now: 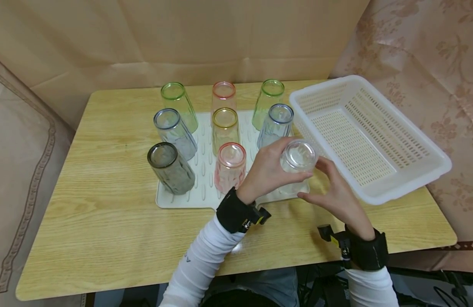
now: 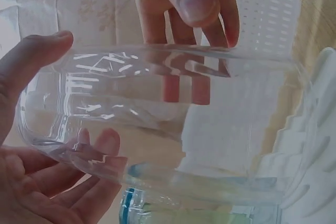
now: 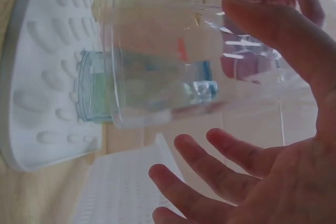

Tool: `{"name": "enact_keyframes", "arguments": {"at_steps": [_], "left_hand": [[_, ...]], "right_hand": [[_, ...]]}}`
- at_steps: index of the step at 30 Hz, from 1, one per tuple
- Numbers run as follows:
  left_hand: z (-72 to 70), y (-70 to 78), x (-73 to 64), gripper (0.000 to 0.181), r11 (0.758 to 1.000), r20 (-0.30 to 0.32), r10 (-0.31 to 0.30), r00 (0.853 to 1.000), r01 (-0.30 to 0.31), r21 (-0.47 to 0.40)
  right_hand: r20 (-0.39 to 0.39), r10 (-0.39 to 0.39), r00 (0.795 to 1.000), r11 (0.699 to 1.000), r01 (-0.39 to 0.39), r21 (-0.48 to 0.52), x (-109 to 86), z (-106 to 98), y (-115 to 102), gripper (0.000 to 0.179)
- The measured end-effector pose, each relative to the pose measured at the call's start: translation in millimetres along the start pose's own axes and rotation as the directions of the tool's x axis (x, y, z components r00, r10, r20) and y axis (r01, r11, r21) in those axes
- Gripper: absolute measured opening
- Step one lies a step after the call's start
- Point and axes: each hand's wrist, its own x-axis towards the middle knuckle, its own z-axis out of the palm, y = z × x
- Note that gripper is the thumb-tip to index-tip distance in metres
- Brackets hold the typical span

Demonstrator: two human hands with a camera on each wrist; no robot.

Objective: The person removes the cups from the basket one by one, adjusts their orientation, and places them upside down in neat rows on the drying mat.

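Note:
A clear glass, upside down, is held by my left hand over the near right corner of the white drain tray. Thumb and fingers of that hand wrap its base end, as the left wrist view shows. My right hand is beside the glass on its right, fingers spread and relaxed; in the right wrist view its thumb overlaps the glass while the other fingers stay apart from it. Nearest on the tray are a pink glass and a blue glass, both bottom up.
Several more upturned glasses stand on the tray, among them a dark grey one, a yellow one and green ones at the back. To the right lies a white perforated basket, close beside my hands. The wooden table extends left.

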Motion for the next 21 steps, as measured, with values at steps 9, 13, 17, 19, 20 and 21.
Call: {"name": "enact_keyframes", "arguments": {"at_steps": [9, 13, 17, 19, 20, 21], "left_hand": [[12.4, -15.8, 0.4, 0.063, 0.994, -0.073, -0.039, 0.997, 0.046, 0.102], [16.4, -23.4, 1.0, 0.063, 0.988, -0.089, -0.068, 0.994, 0.079, 0.133], [18.6, -28.8, 2.1, 0.064, 0.982, -0.106, -0.071, 0.992, 0.089, 0.168], [18.9, -30.4, 2.5, 0.064, 0.98, -0.112, -0.069, 0.991, 0.089, 0.18], [18.9, -30.8, 2.8, 0.064, 0.98, -0.115, -0.067, 0.991, 0.087, 0.18], [18.9, -31.0, 3.0, 0.064, 0.98, -0.116, -0.068, 0.991, 0.088, 0.179]], "right_hand": [[-0.004, -0.004, 1.0, 0.999, 0.004, 0.043, -8.9, 1.2, 8.4, 0.09], [-0.016, -0.005, 1.0, 0.998, 0.006, 0.063, -12.7, 1.7, 10.6, 0.09], [-0.028, -0.02, 0.999, 0.997, 0.022, 0.068, -15.1, 2.1, 12.4, 0.088], [-0.032, -0.024, 0.999, 0.997, 0.026, 0.067, -16.2, 1.8, 12.9, 0.087], [-0.033, -0.02, 0.999, 0.997, 0.023, 0.07, -16.9, 1.6, 13.1, 0.087], [-0.034, -0.02, 0.999, 0.997, 0.022, 0.07, -17.4, 1.4, 13.4, 0.087]]}}
